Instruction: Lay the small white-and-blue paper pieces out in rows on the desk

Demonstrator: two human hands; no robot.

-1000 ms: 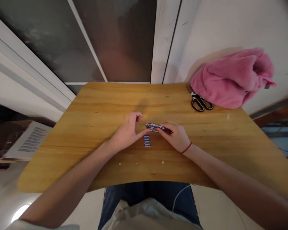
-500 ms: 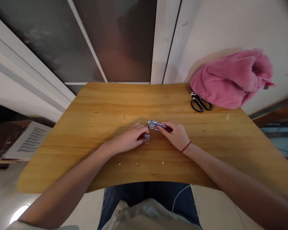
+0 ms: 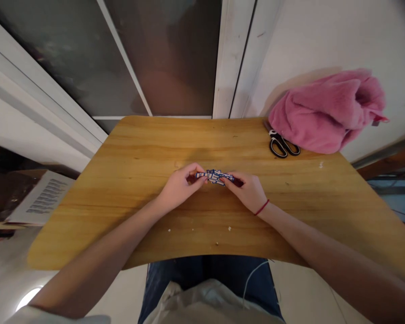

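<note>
"The left hand (image 3: 182, 185) has come up from the tabletop since half a second ago, and the blue-edged pieces (image 3: 216, 177) that lay under its fingers have left the wood with it. The right hand (image 3: 248, 191) has hardly shifted."

"What sits closest to us?"

"One pale shirt (image 3: 202, 303), then dark blue jeans (image 3: 165, 279) with one thin white cord (image 3: 249, 281) across them. After that comes the table (image 3: 148, 148); four tiny scraps (image 3: 229, 228) lie near its front edge."

"And how are the hands set?"

"Both are nearly closed in a pinch. The left has the bunch by its left end, thumb on the near side; the right grips the right end the same way."

"The arms?"

"Two bare forearms, slanting in from the lower corners, so the thumbs point toward each other. One red band (image 3: 262, 207) circles the right wrist."

"How many pieces are there?"

"I can't tell; they overlap in an uneven row between the hands, over the middle of the table."

"Farther off?"

"One pair of scissors (image 3: 283, 146), black handles toward us, its blade end by one pink plush bundle (image 3: 324, 110) at the back right. One printed carton (image 3: 43, 198) stands off to the left. Behind everything are dark door panels (image 3: 175, 58) and a pale wall (image 3: 317, 36)."
</note>
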